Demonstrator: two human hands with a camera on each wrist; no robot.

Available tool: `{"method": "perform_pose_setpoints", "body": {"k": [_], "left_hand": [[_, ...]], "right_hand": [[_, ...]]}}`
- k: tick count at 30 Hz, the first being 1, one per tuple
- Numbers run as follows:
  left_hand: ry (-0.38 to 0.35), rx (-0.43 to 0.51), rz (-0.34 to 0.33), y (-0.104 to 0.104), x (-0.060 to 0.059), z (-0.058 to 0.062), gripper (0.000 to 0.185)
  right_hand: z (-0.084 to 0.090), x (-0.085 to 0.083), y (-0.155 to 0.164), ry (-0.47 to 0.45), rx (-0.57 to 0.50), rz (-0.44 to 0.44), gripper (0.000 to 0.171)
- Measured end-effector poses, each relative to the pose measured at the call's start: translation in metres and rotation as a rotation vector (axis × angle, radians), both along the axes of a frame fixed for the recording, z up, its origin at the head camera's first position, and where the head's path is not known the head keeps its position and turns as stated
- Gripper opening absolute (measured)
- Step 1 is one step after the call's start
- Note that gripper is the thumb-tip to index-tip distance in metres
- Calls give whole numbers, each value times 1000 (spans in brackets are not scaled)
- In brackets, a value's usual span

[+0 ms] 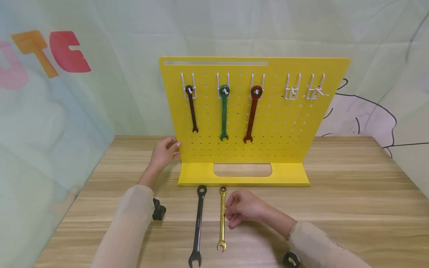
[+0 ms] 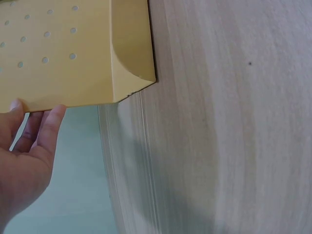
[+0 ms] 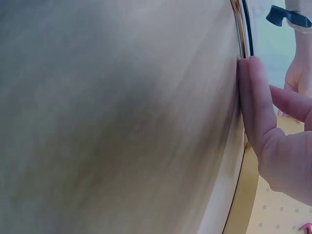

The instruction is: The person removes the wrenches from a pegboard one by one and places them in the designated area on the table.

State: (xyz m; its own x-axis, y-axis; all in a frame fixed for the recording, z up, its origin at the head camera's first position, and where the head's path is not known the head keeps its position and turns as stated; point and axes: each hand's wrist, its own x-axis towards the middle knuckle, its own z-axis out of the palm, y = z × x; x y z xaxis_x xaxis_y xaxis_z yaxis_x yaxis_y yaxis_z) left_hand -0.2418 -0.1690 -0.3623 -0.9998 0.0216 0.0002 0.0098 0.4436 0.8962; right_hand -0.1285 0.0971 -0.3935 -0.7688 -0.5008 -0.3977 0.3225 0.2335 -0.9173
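Observation:
My left hand holds the left edge of the yellow pegboard, thumb on the front and fingers behind, as the left wrist view of the hand also shows. A gold ratcheting wrench lies on the table before the board. Beside its shaft is my right hand, fingertips at its right side; in the right wrist view those fingers look fairly straight. Left of the gold wrench lies a longer dark grey wrench, open end toward me.
On the pegboard's hooks hang a black wrench, a green wrench and a red-brown wrench. Two white hooks at the right hold nothing. The board's base has a wide cutout. A wooden table lies beneath.

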Motion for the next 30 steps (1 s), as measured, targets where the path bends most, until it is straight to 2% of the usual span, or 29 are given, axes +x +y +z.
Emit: {"method": "perform_pose_setpoints", "body": {"k": [11,15,23,30], "left_hand": [[5,-1,0,-1,0,-3,22],[4,-5,4,-1,0,-3,22],[-6,-9,9,0,-1,-3,23],[-4,-12,10,0,-2,-2,23]], "right_hand": [[4,-10,11,86,67,61,13],[7,-16,15,99,65,43,13],[17,-30,24,198,110,23,13],[33,-43,35,239,151,-10,20]]}}
